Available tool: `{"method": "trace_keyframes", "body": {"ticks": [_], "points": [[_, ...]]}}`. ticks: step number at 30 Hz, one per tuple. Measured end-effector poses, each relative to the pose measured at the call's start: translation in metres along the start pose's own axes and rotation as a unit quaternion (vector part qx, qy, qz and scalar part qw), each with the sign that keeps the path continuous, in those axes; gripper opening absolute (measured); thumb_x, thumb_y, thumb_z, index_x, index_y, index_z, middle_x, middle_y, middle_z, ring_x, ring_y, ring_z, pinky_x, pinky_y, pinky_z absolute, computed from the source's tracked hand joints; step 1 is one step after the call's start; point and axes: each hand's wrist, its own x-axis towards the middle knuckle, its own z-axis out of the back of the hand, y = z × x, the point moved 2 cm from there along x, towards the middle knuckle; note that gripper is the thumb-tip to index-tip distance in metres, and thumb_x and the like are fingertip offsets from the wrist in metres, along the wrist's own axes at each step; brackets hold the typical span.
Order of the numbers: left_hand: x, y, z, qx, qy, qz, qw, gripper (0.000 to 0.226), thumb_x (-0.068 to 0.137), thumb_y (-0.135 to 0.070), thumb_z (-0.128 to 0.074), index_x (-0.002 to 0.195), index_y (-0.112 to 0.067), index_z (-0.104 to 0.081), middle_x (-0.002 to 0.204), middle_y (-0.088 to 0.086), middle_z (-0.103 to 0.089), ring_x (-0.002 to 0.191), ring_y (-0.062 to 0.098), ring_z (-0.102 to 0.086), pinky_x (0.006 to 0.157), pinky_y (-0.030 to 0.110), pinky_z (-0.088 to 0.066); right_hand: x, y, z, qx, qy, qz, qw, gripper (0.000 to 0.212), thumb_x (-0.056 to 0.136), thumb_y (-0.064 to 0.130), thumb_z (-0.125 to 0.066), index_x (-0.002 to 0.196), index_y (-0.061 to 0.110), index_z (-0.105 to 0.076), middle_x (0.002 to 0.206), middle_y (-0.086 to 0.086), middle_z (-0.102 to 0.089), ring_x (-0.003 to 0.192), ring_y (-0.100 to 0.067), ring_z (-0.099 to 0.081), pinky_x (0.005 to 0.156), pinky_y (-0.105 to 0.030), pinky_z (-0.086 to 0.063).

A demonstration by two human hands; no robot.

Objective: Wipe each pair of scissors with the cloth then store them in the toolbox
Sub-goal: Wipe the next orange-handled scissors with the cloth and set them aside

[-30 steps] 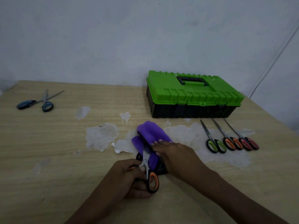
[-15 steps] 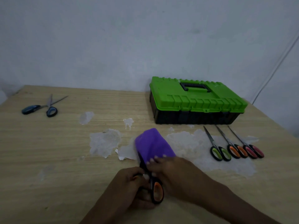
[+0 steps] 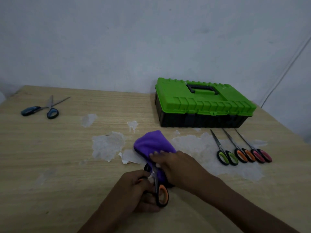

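Orange-handled scissors (image 3: pixel 160 193) near front edge, blades wrapped in purple cloth (image 3: pixel 152 145). Green-lidded black toolbox (image 3: pixel 202 105) shut, far right. Three scissors (image 3: pixel 242 148) (green, orange, pink handles) side by side before it; blue pair (image 3: pixel 42 109) open, far left.

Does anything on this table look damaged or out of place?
Yes. The table has its surface peeled away in pale ragged patches, and the blue scissors lie open, alone at the far left, away from the row by the toolbox.

Light wood-grain table (image 3: pixel 50 165), veneer peeled in pale patches (image 3: pixel 107 145). On it: closed green-lidded toolbox (image 3: pixel 202 105) at back right; three scissors (image 3: pixel 242 148) just in front (side by side); blue-handled scissors (image 3: pixel 42 110) far left, open; purple cloth (image 3: pixel 151 143) near centre.
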Motion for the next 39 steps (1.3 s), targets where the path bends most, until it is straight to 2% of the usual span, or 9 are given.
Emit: {"method": "trace_keyframes", "body": {"ticks": [4, 8, 12, 16, 22, 27, 32, 36, 39], "points": [[-0.004, -0.002, 0.0, 0.0, 0.002, 0.002, 1.0, 0.017, 0.098, -0.009, -0.055, 0.098, 0.003, -0.067, 0.074, 0.017, -0.07, 0.059, 0.028, -0.067, 0.061, 0.041, -0.061, 0.023, -0.019, 0.002, 0.013, -0.046, -0.062, 0.997, 0.04, 0.1, 0.022, -0.04, 0.138, 0.033, -0.046, 0.123, -0.007, -0.063, 0.103, -0.026, -0.06, 0.083, -0.032, -0.048], [-0.002, 0.0, 0.0, -0.005, -0.005, 0.001, 1.0, 0.017, 0.099, -0.009, -0.054, 0.1, 0.004, -0.066, 0.074, 0.017, -0.07, 0.059, 0.027, -0.065, 0.058, 0.039, -0.061, -0.001, -0.031, 0.017, 0.118, -0.097, -0.05, 0.987, 0.028, 0.1, 0.024, -0.044, 0.118, 0.028, -0.065, 0.092, -0.003, -0.07, 0.07, -0.007, -0.058, 0.062, -0.015, -0.036], [0.0, 0.001, 0.0, 0.008, -0.001, -0.008, 1.0, 0.017, 0.099, -0.006, -0.052, 0.098, 0.003, -0.066, 0.082, 0.029, -0.068, 0.07, 0.036, -0.064, 0.059, 0.042, -0.062, -0.033, 0.0, -0.008, 0.103, -0.018, 0.043, 0.994, 0.038, 0.1, 0.025, -0.042, 0.136, 0.034, -0.049, 0.135, 0.013, -0.055, 0.118, 0.001, -0.053, 0.101, -0.02, -0.041], [-0.001, 0.0, -0.002, -0.008, -0.004, 0.0, 1.0, 0.016, 0.098, -0.006, -0.053, 0.091, 0.0, -0.066, 0.065, 0.012, -0.067, 0.054, 0.025, -0.063, 0.063, 0.045, -0.063, -0.004, -0.022, -0.007, 0.0, -0.068, -0.035, 0.997, 0.043, 0.1, 0.023, -0.04, 0.142, 0.033, -0.04, 0.148, 0.007, -0.042, 0.134, -0.013, -0.041, 0.108, -0.031, -0.035], [0.0, 0.001, 0.002, -0.005, 0.011, 0.001, 1.0, 0.019, 0.098, -0.007, -0.054, 0.101, 0.009, -0.064, 0.081, 0.024, -0.065, 0.059, 0.029, -0.064, 0.056, 0.039, -0.06, -0.019, 0.004, -0.008, 0.033, -0.023, 0.019, 0.999, 0.041, 0.101, 0.021, -0.039, 0.141, 0.029, -0.041, 0.148, 0.004, -0.042, 0.136, -0.014, -0.038, 0.11, -0.031, -0.03], [0.003, 0.002, 0.003, -0.009, 0.005, 0.012, 1.0, 0.017, 0.098, -0.006, -0.055, 0.09, 0.002, -0.068, 0.071, 0.016, -0.066, 0.057, 0.029, -0.064, 0.059, 0.041, -0.06, 0.024, -0.016, -0.003, -0.027, -0.042, -0.043, 0.998, 0.039, 0.101, 0.026, -0.036, 0.14, 0.033, -0.043, 0.134, -0.002, -0.056, 0.119, -0.025, -0.055, 0.093, -0.038, -0.048], [0.003, 0.002, 0.003, -0.008, 0.006, 0.004, 1.0, 0.018, 0.098, -0.004, -0.053, 0.1, 0.008, -0.067, 0.088, 0.031, -0.067, 0.069, 0.037, -0.066, 0.055, 0.039, -0.06, -0.004, 0.008, -0.008, 0.014, 0.017, 0.045, 0.999, 0.032, 0.1, 0.02, -0.041, 0.13, 0.023, -0.054, 0.124, -0.003, -0.063, 0.112, -0.018, -0.06, 0.095, -0.036, -0.05], [0.003, 0.002, 0.001, -0.007, 0.0, 0.002, 1.0, 0.019, 0.098, -0.008, -0.055, 0.103, 0.006, -0.066, 0.084, 0.024, -0.068, 0.062, 0.032, -0.067, 0.059, 0.04, -0.061, 0.013, -0.009, -0.013, -0.007, -0.007, 0.013, 1.0, 0.046, 0.098, 0.017, -0.041, 0.142, 0.029, -0.038, 0.142, 0.0, -0.05, 0.129, -0.02, -0.048, 0.101, -0.043, -0.046], [0.001, 0.001, 0.003, -0.006, 0.003, 0.007, 1.0, 0.018, 0.098, -0.008, -0.055, 0.101, 0.005, -0.067, 0.078, 0.02, -0.07, 0.062, 0.03, -0.068, 0.064, 0.043, -0.062, 0.031, -0.021, -0.007, -0.001, -0.051, -0.043, 0.998, 0.042, 0.099, 0.02, -0.038, 0.139, 0.031, -0.044, 0.127, -0.005, -0.061, 0.112, -0.027, -0.057, 0.088, -0.034, -0.049]]}}
